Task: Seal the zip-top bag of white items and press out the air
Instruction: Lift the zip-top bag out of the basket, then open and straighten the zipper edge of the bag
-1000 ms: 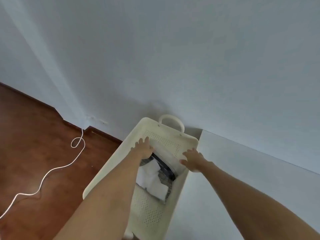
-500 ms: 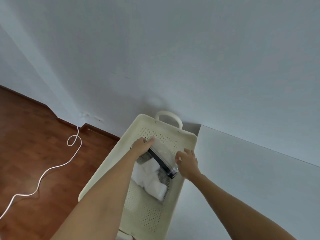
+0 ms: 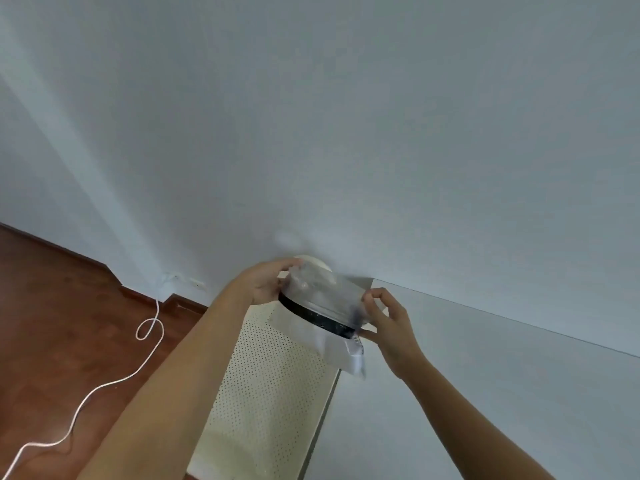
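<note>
A clear zip-top bag (image 3: pixel 322 292) with a black zip strip hangs in the air above a cream perforated basket (image 3: pixel 273 386). White folded items (image 3: pixel 332 344) show in its lower part, which droops toward me. My left hand (image 3: pixel 266 282) grips the bag's left top corner. My right hand (image 3: pixel 384 317) pinches the right end of the zip strip between thumb and fingers. The bag is blurred, so I cannot tell whether the zip is closed.
The basket stands on the floor against a white wall, its handle hidden behind the bag. A white surface (image 3: pixel 485 393) lies to its right. On the wooden floor (image 3: pixel 52 323) at the left runs a white cord (image 3: pixel 114 379).
Both hands have lifted the bag up out of the basket; one second ago it lay inside. The view has tilted upward.
</note>
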`<state>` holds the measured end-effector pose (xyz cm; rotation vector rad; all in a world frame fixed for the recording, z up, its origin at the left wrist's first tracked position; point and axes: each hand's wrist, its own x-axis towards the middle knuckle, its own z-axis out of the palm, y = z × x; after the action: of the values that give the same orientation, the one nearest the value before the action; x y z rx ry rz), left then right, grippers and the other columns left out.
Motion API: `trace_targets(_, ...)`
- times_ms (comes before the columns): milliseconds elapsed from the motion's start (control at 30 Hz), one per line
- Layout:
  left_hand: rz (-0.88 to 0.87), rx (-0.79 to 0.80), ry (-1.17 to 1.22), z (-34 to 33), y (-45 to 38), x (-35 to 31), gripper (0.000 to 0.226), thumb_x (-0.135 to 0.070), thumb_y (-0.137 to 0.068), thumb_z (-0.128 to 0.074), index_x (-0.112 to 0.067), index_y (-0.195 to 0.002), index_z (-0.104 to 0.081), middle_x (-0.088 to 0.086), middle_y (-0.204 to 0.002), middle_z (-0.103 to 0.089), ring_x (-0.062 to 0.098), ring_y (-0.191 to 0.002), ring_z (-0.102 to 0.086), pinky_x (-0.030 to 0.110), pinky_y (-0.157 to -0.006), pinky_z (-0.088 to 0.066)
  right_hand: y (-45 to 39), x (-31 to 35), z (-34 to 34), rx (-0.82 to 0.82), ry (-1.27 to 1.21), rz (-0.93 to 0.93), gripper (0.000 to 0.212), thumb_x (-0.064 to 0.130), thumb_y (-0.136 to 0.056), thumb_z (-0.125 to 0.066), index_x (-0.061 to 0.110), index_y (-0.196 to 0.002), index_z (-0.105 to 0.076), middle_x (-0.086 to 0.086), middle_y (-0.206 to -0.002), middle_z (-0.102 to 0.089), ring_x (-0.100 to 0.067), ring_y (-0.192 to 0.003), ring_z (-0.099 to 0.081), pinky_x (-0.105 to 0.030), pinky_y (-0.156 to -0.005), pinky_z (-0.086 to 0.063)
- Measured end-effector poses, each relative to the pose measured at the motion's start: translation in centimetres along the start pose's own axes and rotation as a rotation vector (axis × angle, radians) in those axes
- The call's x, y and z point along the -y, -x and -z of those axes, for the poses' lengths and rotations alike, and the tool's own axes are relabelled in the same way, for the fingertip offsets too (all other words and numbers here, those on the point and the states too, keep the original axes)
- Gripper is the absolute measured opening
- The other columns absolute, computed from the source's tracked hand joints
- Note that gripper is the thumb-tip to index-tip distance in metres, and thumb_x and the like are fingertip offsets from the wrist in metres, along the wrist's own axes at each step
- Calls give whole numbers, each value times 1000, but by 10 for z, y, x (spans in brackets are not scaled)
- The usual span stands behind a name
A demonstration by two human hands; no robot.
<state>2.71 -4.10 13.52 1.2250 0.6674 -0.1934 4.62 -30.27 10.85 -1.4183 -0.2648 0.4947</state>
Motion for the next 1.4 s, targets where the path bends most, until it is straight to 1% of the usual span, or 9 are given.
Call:
trace_targets(133,-13,253,-83,-52,25,-7,50,-19,-88,-66,-3,-134,-53,17,-121,-61,26,-107,-59,37,-97,-49,21,31,52,93,-334,-123,32,62,-92,-45,50,-108,-70,9,-110,-72,-23,-103,-71,-31,-69,-59)
trace_targets(267,-38,470,-265,-115,43,-2,49,-18,-86,-68,0,-130,-54,8,-110,-68,16,-92,-68,29,-79,-57,37,37,118,-1,-634,-363,62,65,-93,-33,24,-136,-50,-23,-134,-53,-48,-117,-59,-53,-76,-53)
trace_targets(467,-63,627,-433,-193,52,23,47,0,-76,-71,-10,-121,-61,10,-109,-52,23,-102,-49,38,-97,-33,91,40,204,72,-571,-449,61,42,-100,-37,-1,-142,-45,-25,-142,-48,-39,-110,-58,-51,-94,-44)
trace_targets(567,-67,715,-469,-227,58,28,51,-27,-74,-83,-14,-120,-65,-3,-103,-61,9,-90,-60,25,-91,-45,119,43,237,106,-386,-434,55,34,-95,-52,-2,-136,-53,-23,-135,-50,-35,-119,-49,-48,-108,-35)
trace_targets(633,-31,768,-435,-251,62,33,57,-53,-83,-62,-11,-123,-62,-8,-93,-63,3,-71,-62,17,-68,-52,133,46,256,155,-282,-391,53,32,-95,-52,-3,-135,-54,-20,-132,-53,-32,-120,-49,-46,-107,-35)
trace_targets(767,19,611,-493,-293,64,41,69,-62,-91,-41,-4,-122,-62,-5,-80,-60,5,-52,-56,18,-52,-47,155,57,286,119,-195,-311,50,24,-95,-52,-11,-132,-52,-24,-125,-55,-33,-113,-51,-42,-96,-41)
trace_targets(1033,-135,543,-736,-319,61,41,29,-13,-79,-78,-6,-108,-74,12,-100,-72,20,-92,-64,33,-98,-48,168,73,321,4,-27,-227,21,9,-86,-68,9,-65,-68,-3,-63,-60,-14,-56,-55,-21,-54,-46)
trace_targets(1267,-478,351,-835,-323,56,34,15,-10,-68,-87,-7,-75,-74,-5,-56,-68,5,-55,-61,19,-59,-47,153,81,313,-134,78,-156,15,10,-81,-75,9,-67,-68,-2,-64,-64,-17,-61,-55,-23,-56,-44)
trace_targets(1400,-630,228,-684,-315,50,28,19,-10,-68,-86,-2,-71,-69,6,-61,-57,15,-58,-54,23,-62,-46,147,89,303,-58,-22,-155,30,35,-76,-76,15,-65,-58,0,-66,-57,-16,-63,-52,-27,-66,-42)
